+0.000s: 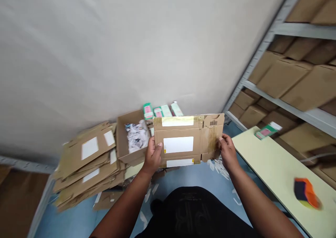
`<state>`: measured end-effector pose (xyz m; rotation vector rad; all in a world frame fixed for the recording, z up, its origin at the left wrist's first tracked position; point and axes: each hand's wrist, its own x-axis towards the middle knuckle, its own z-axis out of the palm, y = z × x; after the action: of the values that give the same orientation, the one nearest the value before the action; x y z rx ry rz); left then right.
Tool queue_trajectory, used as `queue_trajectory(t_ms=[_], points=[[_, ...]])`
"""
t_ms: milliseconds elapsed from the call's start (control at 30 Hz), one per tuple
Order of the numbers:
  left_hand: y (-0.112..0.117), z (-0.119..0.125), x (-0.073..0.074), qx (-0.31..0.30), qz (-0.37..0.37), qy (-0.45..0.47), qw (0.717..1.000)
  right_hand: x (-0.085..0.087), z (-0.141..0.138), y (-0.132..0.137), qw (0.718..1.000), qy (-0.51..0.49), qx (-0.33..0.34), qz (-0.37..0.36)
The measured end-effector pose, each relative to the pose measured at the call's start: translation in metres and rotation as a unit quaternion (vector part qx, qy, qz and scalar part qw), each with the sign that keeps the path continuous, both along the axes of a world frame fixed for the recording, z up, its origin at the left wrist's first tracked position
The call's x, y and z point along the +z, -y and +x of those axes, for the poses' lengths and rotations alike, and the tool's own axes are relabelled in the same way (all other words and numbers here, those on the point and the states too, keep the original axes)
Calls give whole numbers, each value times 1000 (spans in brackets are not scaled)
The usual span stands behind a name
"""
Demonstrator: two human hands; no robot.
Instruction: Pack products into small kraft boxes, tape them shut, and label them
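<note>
I hold a flattened brown cardboard box with white labels and tape in front of me, over the blue floor. My left hand grips its left edge, thumb on the front. My right hand grips its right edge with fingers curled round it. Just behind the box stands an open carton with crumpled paper inside, and several green-and-pink packets stand against the wall.
A heap of flattened cartons lies on the floor at left. A pale table at right carries a green packet and an orange-and-dark object. Metal shelving with brown boxes fills the right side.
</note>
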<state>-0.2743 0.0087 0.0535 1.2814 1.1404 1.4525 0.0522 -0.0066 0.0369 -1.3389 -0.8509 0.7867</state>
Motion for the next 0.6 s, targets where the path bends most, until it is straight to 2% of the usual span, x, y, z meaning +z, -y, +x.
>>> queue_trajectory(t_ms=[167,300,433,533,600], points=[[-28,125,-11,-107,-21,-165,980,-7,114,47,993,17,-119,-21],[-43,204,-14,-177,-18,-261,949,-10,169,70,986,45,-157,-23],[-62,271,-22,-258,-33,-253,932,-20,202,83,976,49,-208,-33],[-79,317,-33,-342,-56,-182,920,-28,225,87,969,51,-238,-36],[-91,345,-43,-405,-66,-141,901,-31,239,87,969,43,-241,-35]])
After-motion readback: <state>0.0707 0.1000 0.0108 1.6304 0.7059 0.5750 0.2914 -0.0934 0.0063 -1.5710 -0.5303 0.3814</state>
